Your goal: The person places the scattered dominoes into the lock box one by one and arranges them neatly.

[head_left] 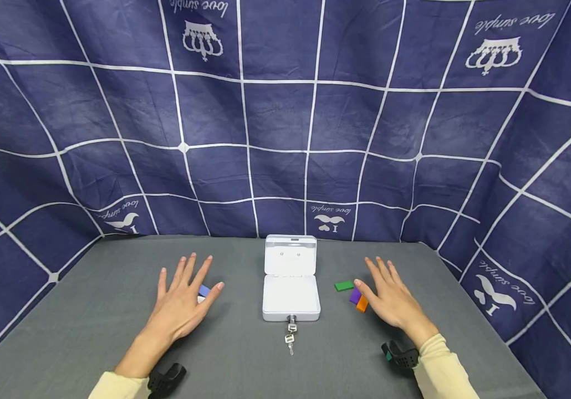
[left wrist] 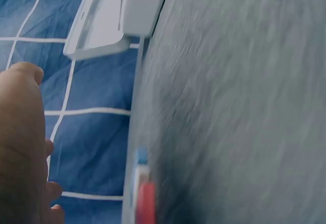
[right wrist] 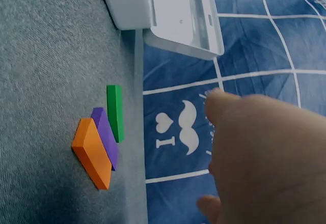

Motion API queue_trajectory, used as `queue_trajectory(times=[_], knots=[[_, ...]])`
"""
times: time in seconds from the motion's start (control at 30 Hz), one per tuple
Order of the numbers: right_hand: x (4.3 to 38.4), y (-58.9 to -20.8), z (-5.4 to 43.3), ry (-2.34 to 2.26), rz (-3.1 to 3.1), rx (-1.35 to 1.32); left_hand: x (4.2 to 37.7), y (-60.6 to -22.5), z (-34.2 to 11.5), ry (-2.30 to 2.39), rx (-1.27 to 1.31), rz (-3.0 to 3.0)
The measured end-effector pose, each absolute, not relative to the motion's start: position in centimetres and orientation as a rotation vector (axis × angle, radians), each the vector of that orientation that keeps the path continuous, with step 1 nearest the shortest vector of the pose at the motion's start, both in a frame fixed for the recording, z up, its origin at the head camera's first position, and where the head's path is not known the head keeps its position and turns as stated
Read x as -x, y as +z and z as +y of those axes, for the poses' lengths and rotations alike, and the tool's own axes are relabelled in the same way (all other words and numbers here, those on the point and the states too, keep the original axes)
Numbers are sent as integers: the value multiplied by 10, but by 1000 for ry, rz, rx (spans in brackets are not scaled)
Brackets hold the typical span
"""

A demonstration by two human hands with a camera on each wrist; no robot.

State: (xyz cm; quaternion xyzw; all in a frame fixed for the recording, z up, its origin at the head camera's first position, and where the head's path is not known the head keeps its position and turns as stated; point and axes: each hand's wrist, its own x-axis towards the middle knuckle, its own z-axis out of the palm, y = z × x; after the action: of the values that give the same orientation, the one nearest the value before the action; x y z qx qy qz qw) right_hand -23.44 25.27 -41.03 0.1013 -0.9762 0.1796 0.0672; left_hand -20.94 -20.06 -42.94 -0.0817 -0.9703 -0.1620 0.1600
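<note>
A white cash box [head_left: 291, 296] stands in the middle of the table with its lid [head_left: 290, 255] raised. Keys [head_left: 290, 339] hang from the lock on its front. To the left, my left hand [head_left: 181, 305] is held over the table, fingers spread and holding nothing. Partly behind its thumb lie a blue block [head_left: 204, 290] and a white block [head_left: 200, 299]; the left wrist view adds a red block [left wrist: 146, 203]. My right hand [head_left: 392, 299], straight-fingered and holding nothing, hovers beside a green block [head_left: 343, 286], a purple block [head_left: 355, 295] and an orange block [head_left: 362, 303].
A grey cloth [head_left: 235, 360] covers the table. Behind it and along the sides hangs a dark blue curtain [head_left: 275, 116] with white grid lines. Each wrist wears a black band, one on the left [head_left: 166, 379] and one on the right [head_left: 400, 354].
</note>
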Motion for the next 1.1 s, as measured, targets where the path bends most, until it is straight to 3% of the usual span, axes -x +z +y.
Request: queue_trajectory(times=[0.63,1.1], knots=[[243,-417,273,767,-2854,-498,214,-437,-149,-841,505,-2649],[248,-436,280,1019,-2803,-541,225,-443,-119,-1027,544,-2797]])
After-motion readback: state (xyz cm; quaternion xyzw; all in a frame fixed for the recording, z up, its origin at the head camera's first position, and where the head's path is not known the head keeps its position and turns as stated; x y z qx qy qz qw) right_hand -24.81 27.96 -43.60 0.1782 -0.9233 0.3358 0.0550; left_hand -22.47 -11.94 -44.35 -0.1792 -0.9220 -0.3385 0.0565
